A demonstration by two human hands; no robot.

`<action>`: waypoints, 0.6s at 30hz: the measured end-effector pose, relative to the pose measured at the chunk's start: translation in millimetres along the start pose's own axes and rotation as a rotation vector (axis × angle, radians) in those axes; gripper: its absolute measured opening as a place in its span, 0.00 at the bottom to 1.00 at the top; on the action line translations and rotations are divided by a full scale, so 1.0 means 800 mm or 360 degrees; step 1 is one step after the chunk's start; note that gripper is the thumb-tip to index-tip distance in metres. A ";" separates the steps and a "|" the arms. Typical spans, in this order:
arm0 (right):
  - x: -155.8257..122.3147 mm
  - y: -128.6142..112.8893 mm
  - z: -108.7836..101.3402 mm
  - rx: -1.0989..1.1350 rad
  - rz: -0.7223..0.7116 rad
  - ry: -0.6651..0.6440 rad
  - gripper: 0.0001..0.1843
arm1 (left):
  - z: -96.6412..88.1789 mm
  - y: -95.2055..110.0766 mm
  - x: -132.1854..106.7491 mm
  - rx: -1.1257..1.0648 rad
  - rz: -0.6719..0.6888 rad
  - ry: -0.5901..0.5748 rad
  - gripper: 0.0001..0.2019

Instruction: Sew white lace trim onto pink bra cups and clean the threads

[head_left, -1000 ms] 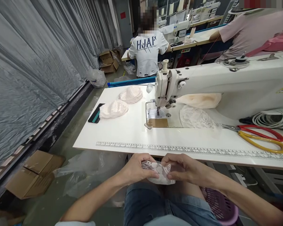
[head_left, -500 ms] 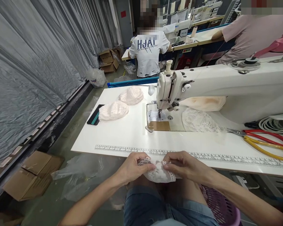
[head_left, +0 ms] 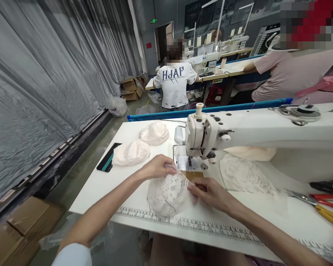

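A white lace cup piece (head_left: 168, 195) lies on the white sewing table (head_left: 105, 188), just in front of the sewing machine's needle plate (head_left: 187, 164). My left hand (head_left: 157, 168) pinches its far left edge near the presser foot. My right hand (head_left: 208, 192) pinches its right edge, fingers closed on the lace. The white sewing machine (head_left: 238, 135) stands right behind both hands.
Two stacks of lace cups (head_left: 131, 152) (head_left: 154, 133) and a dark phone (head_left: 108, 162) lie at the table's left. More lace (head_left: 245, 176) lies under the machine arm; red and yellow scissors (head_left: 323, 207) at right. Two other people sit at benches beyond. Cardboard boxes (head_left: 13, 236) on the floor, left.
Both hands lifted the lace piece from my lap onto the table and moved it up to the needle. The view tilted upward.
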State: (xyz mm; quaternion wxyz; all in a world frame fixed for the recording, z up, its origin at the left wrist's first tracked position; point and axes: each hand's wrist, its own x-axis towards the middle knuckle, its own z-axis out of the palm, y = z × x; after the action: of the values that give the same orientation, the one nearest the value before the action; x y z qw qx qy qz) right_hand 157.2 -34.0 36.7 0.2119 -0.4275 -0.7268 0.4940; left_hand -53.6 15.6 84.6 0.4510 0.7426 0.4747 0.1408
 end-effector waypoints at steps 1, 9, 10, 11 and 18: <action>0.007 0.006 -0.006 -0.0032 0.0017 0.0006 0.23 | -0.001 -0.005 0.017 0.0026 0.0001 -0.0027 0.10; 0.012 0.053 -0.044 -0.0782 -0.0135 0.0285 0.18 | 0.006 -0.029 0.090 0.0136 -0.0075 -0.0209 0.08; 0.009 0.058 -0.046 -0.0945 -0.0234 0.0358 0.18 | 0.007 -0.031 0.094 0.0151 -0.0088 -0.0220 0.08; 0.008 0.062 -0.047 -0.1072 -0.0357 0.0408 0.18 | 0.008 -0.033 0.097 0.0166 -0.0103 -0.0225 0.09; 0.009 0.075 -0.038 -0.1617 -0.1098 0.0541 0.23 | 0.002 -0.047 0.118 0.0432 0.0050 -0.0178 0.11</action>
State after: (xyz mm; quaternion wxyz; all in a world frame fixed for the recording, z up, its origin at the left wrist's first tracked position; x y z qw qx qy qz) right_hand 200.1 -3.2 -5.6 0.2420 -0.2886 -0.9226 -0.0838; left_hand -25.9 99.0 33.0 0.3700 0.8108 0.4519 0.0406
